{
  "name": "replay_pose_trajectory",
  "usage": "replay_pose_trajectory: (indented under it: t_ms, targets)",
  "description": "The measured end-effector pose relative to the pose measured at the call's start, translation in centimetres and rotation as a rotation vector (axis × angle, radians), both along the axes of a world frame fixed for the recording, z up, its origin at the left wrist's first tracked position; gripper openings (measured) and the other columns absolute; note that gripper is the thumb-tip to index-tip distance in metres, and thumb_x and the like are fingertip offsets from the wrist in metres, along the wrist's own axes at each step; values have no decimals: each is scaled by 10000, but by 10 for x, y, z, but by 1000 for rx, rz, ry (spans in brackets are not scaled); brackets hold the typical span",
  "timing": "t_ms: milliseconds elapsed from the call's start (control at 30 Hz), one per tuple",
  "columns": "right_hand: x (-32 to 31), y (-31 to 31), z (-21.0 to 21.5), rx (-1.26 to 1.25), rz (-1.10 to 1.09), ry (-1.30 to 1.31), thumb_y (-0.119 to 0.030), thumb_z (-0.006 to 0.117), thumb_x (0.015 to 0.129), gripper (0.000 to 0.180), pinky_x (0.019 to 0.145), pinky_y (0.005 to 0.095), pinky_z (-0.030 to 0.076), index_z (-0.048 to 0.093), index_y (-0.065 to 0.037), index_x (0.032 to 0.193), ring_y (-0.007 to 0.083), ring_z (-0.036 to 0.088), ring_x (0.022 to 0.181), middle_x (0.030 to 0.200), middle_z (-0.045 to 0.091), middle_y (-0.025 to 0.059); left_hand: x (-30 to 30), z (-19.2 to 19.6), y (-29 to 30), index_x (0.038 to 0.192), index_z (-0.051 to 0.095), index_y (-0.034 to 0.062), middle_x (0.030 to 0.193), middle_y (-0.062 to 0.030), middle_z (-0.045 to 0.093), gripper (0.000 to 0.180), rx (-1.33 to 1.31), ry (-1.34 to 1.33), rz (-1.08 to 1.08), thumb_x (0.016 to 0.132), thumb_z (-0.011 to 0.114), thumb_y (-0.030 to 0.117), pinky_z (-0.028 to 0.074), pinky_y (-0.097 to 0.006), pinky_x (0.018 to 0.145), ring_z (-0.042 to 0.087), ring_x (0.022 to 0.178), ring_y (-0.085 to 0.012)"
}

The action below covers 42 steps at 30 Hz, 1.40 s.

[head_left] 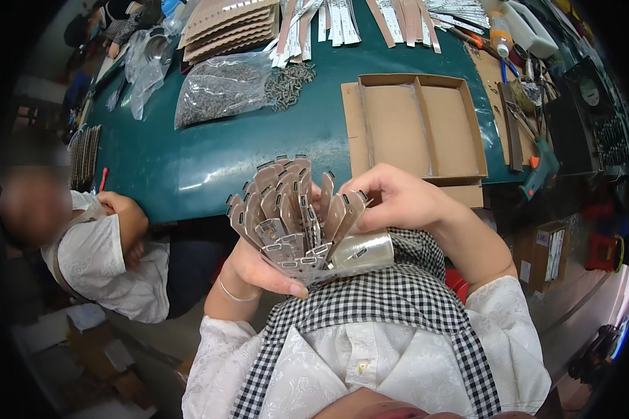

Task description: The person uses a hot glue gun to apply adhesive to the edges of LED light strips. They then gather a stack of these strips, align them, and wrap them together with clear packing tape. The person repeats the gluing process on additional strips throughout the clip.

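"White patterned shirt (307, 370) cloth is filling the near edge, with a checked apron (370, 307) lying over it. Which thing is being worked on?"

"One bundle of clipped strips (286, 209): flat brownish pieces, small metal clips showing at their ends. It is fanning upward just above the apron, near the edge of the green tabletop (286, 129)."

"And the step in hand?"

"Gathering and evening out the handful, I am judging (a single moment is giving thin evidence). The next move is probably calling for a steady hold on one side, while the other side's loose outer strips are being brought into line."

"How are the hands standing?"

"The left hand (255, 269) is cradling the bundle low from the left, its thumb lying across the lower front; it is clamping the strips, though its other fingers are mostly hiding behind them. The right hand (402, 199) is coming in from the opposite side, elbow bent outward, wrist turned so the fingers are pointing at the bundle."

"Is it pinching a strip?"

"I cannot tell: its fingers are bending close together, but the tips are disappearing behind the outer strips. A clear roll (370, 249) is sitting just below that hand, beside the bundle; what is supporting it is not showing."
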State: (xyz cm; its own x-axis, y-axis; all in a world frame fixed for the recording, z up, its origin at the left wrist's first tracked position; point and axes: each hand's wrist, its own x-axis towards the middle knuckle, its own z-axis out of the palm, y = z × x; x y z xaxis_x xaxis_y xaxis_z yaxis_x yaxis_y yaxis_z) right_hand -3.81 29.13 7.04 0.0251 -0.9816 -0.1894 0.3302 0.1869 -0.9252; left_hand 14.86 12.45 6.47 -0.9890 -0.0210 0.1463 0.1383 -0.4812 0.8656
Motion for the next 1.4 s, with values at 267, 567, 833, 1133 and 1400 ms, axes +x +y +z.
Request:
replay_pose_trajectory:
  t_ms: [267,567,833,1133,1400]
  targets:
    - [7,2,12,-133,-254,710,-91,676,868,98,678,355,517,642,0,854,266,686,747,795,696,158,-1,2,-3,1428,403,-2,1316,-110,544,1074,-50,-76,16,498,930,94,407,-385,1049,525,1212,-230]
    - [19,10,31,-225,-474,1106,-32,623,845,81,608,468,463,544,-16,853,396,610,696,766,621,182,-10,10,0,1367,478,-16,1264,-112,597,923,-28,-125,86,559,894,145,430,-365,1025,560,1176,-222]
    - [13,-4,4,-247,-731,269,-37,596,937,46,529,241,388,559,-22,914,68,491,596,690,545,-10,-13,-1,-2,1420,443,46,1373,-160,536,946,0,-65,33,557,829,82,353,-586,1125,528,1287,-342]
    - [19,-26,-33,-184,-658,228,-94,573,980,79,604,225,392,571,-24,943,32,469,721,871,577,-8,-12,-2,-8,1372,469,24,1277,-149,581,941,55,-239,273,529,858,179,482,-435,1005,597,1172,-308]
    - [29,-2,-32,-27,-333,177,-82,879,665,882,951,334,496,381,-85,1393,190,574,1148,1226,532,83,-10,-5,-19,1385,433,-31,1229,-128,605,857,151,-303,293,625,797,125,489,-367,980,611,1113,-232]
